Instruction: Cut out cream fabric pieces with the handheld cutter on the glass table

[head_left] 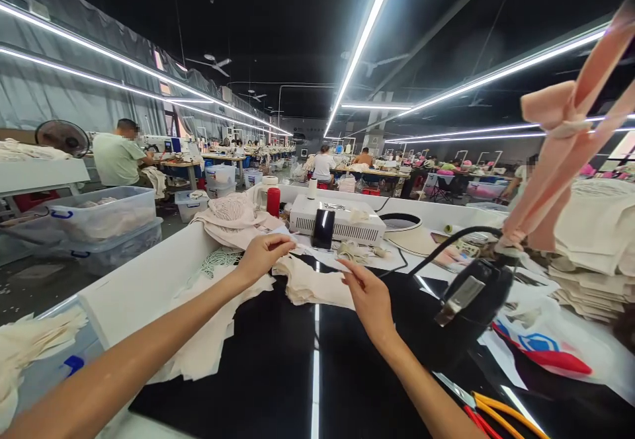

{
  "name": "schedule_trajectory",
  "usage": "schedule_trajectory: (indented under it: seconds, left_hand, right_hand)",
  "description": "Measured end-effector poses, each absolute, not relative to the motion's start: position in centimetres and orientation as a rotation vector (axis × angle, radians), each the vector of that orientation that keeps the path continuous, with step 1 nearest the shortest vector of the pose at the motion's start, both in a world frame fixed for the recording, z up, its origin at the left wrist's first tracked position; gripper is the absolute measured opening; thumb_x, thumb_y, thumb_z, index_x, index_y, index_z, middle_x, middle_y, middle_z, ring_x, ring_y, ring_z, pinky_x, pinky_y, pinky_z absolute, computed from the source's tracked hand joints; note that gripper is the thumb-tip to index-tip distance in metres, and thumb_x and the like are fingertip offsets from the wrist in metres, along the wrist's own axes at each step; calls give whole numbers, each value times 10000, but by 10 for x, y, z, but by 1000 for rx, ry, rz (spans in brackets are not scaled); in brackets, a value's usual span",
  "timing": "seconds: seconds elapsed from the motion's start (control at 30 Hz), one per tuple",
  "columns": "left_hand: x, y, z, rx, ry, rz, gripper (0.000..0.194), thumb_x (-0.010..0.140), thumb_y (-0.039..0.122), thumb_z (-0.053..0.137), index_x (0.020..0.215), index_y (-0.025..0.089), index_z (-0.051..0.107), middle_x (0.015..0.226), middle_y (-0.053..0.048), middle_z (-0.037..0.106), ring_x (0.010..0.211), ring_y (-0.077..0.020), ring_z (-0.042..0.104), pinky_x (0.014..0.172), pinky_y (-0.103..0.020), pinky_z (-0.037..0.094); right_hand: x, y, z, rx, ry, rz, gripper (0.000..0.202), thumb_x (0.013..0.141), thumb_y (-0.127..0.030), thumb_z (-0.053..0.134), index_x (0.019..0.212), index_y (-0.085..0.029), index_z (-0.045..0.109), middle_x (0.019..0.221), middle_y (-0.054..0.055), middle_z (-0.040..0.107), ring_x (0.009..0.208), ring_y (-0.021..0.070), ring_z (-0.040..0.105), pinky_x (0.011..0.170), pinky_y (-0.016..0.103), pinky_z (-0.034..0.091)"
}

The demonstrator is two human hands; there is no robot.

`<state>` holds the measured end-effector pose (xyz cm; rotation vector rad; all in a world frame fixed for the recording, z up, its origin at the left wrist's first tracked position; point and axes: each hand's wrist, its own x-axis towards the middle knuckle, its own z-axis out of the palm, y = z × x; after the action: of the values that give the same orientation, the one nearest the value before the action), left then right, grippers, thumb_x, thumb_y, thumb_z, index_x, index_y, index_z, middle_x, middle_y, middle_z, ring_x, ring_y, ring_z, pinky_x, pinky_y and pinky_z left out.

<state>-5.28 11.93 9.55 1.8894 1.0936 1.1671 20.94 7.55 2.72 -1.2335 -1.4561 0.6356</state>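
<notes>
Black shiny tabletop [278,373] fills the spot right in front of you, w/ a light strip reflected down the middle. Nearest on your right there's a metal tool w/ orange & red handles [503,412], right by your forearm. Cream cloth [208,343] is spread out flat-ish on the left, jagged edges and all.

Bit further up, your left hand [262,257] and right hand [368,297] are both up over the work, apart from each other. Fingers on both are pinched, each grasping an end of a thin pale piece [325,262] that runs btwn them. So that piece is above the small cream stack [307,285], can't tell if it's touching it tho. Off to the right of your right hand is a black machine head [471,307] w/ pink fabric [558,155] knotted above it, plus a tall pile of cream pieces [588,227] past that.

Behind your hands: black phone-looking thing [323,229] leaning on a white vented box [342,221], white thread cone [312,189] on top, red spool [272,202] just left of it. Further back L side, clear plastic bins [104,214], then a seated person in a pale green shirt [116,158]. Way back, more sewing stations under long ceiling lights [367,36].
</notes>
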Motion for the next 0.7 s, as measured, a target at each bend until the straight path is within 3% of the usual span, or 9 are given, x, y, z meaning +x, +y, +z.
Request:
schedule_trajectory:
  seconds: [0.1, 0.3, 0.53, 0.7]
  left_hand:
    - [-47, 130, 70, 1965, 1126, 1146, 375, 912, 527, 668, 981, 194, 825, 1098, -61, 830, 1106, -272, 733, 1013, -307, 529]
    - [-47, 127, 25, 2089, 1141, 986, 348, 929, 491, 666, 1002, 216, 866, 1196, -66, 839, 1161, -291, 756, 1089, -333, 523]
    - [-62, 143, 9, 2176, 1086, 837, 627, 867, 763, 647, 1158, 254, 866, 1351, -65, 791, 1355, -381, 675, 1265, -486, 429]
    - [-66, 141, 9, 2378, 1155, 798, 883, 879, 963, 451, 1288, 279, 831, 1421, -39, 756, 1381, -361, 674, 1272, -455, 448]
  right_hand:
    - [221, 98, 20, -1245, -1579, 425, 356, 1053, -418, 704, 1343, -211, 691, 1462, 118, 669, 1307, 298, 670, 1117, 559, 566]
    - [232, 106, -10, -1358, -1867, 192, 349, 1056, -398, 707, 1346, -206, 684, 1402, 110, 693, 1202, 270, 714, 1026, 504, 626]
    - [227, 105, -21, -1607, -2065, -27, 361, 1054, -395, 711, 1361, -208, 677, 1411, 112, 688, 1198, 270, 715, 1015, 498, 632]
    - [217, 95, -14, -1701, -2109, -136, 378, 1050, -393, 715, 1378, -210, 670, 1438, 116, 674, 1229, 282, 705, 1036, 516, 623]
